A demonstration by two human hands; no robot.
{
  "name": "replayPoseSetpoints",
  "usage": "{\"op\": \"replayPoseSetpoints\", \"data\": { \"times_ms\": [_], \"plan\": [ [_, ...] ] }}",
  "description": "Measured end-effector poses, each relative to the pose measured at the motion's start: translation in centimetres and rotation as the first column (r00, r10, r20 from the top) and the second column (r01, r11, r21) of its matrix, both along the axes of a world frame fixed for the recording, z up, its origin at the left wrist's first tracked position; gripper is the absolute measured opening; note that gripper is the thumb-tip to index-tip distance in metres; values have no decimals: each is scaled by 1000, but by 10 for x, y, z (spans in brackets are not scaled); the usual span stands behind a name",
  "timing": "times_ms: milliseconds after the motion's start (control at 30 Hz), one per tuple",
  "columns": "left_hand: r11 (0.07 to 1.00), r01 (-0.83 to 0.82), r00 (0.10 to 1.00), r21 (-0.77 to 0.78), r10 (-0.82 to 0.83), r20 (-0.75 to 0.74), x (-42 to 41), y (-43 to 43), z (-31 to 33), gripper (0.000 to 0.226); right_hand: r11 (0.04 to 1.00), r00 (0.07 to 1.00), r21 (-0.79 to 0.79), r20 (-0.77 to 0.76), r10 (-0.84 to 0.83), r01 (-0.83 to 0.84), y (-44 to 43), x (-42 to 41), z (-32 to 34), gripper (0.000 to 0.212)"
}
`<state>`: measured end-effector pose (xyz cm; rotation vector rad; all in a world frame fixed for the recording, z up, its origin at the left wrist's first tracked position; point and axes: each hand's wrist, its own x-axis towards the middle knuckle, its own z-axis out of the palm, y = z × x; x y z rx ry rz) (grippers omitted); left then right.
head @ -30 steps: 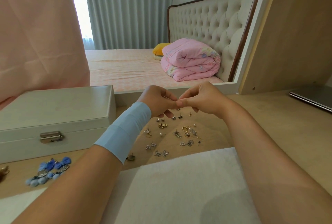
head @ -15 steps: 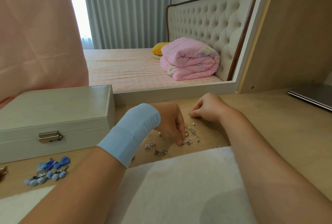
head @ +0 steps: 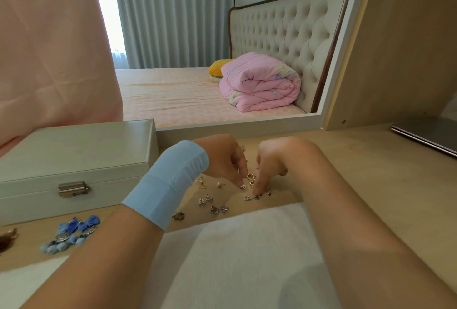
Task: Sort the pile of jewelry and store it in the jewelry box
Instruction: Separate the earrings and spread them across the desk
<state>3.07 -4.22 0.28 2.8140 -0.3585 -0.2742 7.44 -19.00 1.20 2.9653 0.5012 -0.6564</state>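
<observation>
Both hands are lowered over a scatter of small silver and gold earrings and charms (head: 223, 194) lying on the pale wooden tabletop (head: 346, 175), near the middle of the scene. On the left, the left hand (head: 222, 160), with a light blue band (head: 168, 185) wrapped around its wrist, points its fingers downward, and its fingertips (head: 241, 181) meet at a tiny silver piece (head: 243, 186) on the wood; whether they actually pinch it cannot be told. Just right of it, the right hand (head: 274, 160) is curled with its fingertips (head: 258, 186) pressed down among the pieces, beside two small gold rings (head: 250, 176); its grasp is likewise too small to read. The two hands are close together but not touching. Further little silver charms lie nearer, toward a white fluffy towel (head: 247, 246) spread at the near edge. At the left stands a closed cream rectangular jewelry box (head: 74, 160) with a metal clasp (head: 73, 188) on its front. Near and left of the box lie blue pom-pom earrings with silver discs (head: 71, 234). Far behind, a large mirror (head: 222, 61) shows a bed with a folded pink quilt (head: 262, 83). A closed grey laptop (head: 430, 133) sits at the far right.
</observation>
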Motion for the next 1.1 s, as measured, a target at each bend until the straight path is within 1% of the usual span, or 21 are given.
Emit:
{"op": "replayPoseSetpoints", "data": {
  "times_ms": [100,167,267,333,400,500,567,633,733,800,967,1033,1100],
  "plan": [
    [999,-33,998,17,32,60,-10,2,-4,10,999,1000,35,23,14,-14,2,-8,-1,53],
    [996,-69,990,65,60,128,-22,1,-8,8,998,999,63,48,26,-29,3,-14,-2,49],
    [983,-108,963,151,66,261,-41,-2,-19,17,991,988,94,129,82,-94,-3,-27,-5,27],
    [980,-111,946,165,53,321,-52,-5,-29,24,982,973,132,203,108,-136,-10,-39,-11,13],
    [979,-117,931,167,50,361,-58,-9,-38,29,971,958,169,261,121,-169,-17,-48,-18,6],
    [979,-104,915,178,24,403,-64,-15,-46,31,945,953,273,285,99,-180,-27,-54,-25,3],
    [980,-83,909,180,0,418,-67,-18,-50,31,913,952,379,306,32,-152,-36,-51,-27,4],
    [980,-68,894,187,-23,448,-68,-20,-53,32,882,935,451,353,-35,-137,-48,-47,-29,6],
    [988,-67,880,137,-6,474,-67,-19,-58,29,826,942,538,335,-28,-166,-61,-47,-40,9],
    [994,-66,874,91,14,486,-66,-17,-61,29,819,947,537,320,25,-203,-63,-50,-48,12],
    [995,-65,815,-79,99,570,-66,-16,-67,23,882,917,396,389,92,-257,-60,-48,-45,14],
    [988,-69,790,-136,138,597,-65,-18,-68,21,893,927,377,359,105,-247,-61,-47,-44,15],
    [985,-78,787,-155,156,597,-65,-19,-69,20,902,935,364,339,104,-232,-63,-46,-44,17]
  ]
}}
